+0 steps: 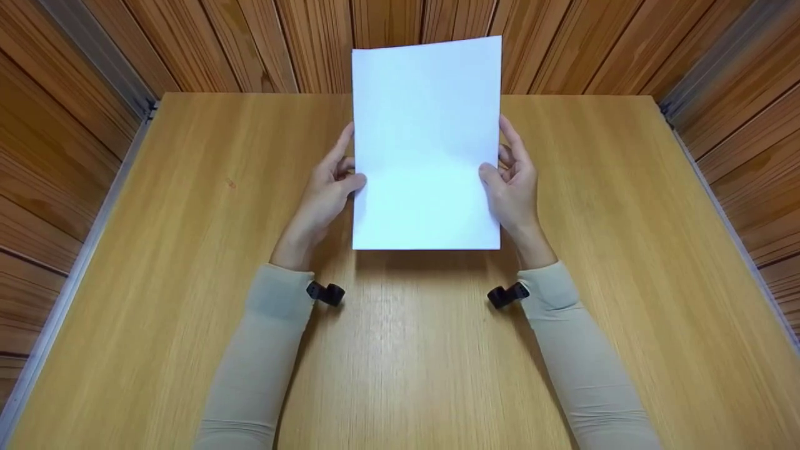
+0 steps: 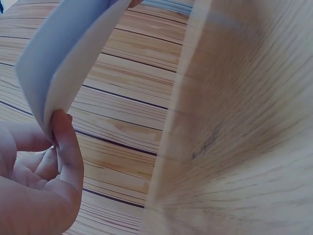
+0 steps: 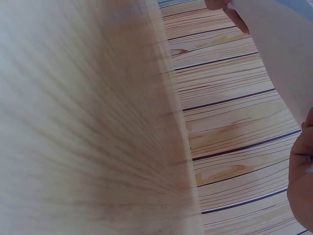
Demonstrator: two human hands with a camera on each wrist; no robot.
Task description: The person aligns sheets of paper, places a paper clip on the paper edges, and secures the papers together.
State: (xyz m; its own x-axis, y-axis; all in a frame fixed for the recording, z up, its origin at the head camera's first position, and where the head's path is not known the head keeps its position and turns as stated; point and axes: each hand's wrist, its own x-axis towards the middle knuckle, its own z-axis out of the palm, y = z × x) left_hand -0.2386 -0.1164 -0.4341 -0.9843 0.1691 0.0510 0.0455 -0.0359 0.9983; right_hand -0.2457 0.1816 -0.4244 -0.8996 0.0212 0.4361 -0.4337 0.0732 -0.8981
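White paper point(image 1: 427, 150) is held up above the table, its blank face showing in the head view. My left hand point(image 1: 322, 194) pinches its left edge, thumb on the face and fingers behind. On the opposite edge my right hand point(image 1: 515, 187) grips it the same way, a little below mid-height. In the left wrist view the paper point(image 2: 80, 63) bows slightly between thumb and fingers; whether it is one sheet or several I cannot tell. The right wrist view catches the back of the paper point(image 3: 283, 54) and part of my right hand point(image 3: 299, 181).
The wooden table point(image 1: 400, 362) lies under both forearms, with the paper's shadow on it. Plank walls point(image 1: 237, 44) rise behind and at both sides. Metal strips point(image 1: 94, 231) run along the table's side edges. A small black camera point(image 1: 327, 294) sits at each wrist.
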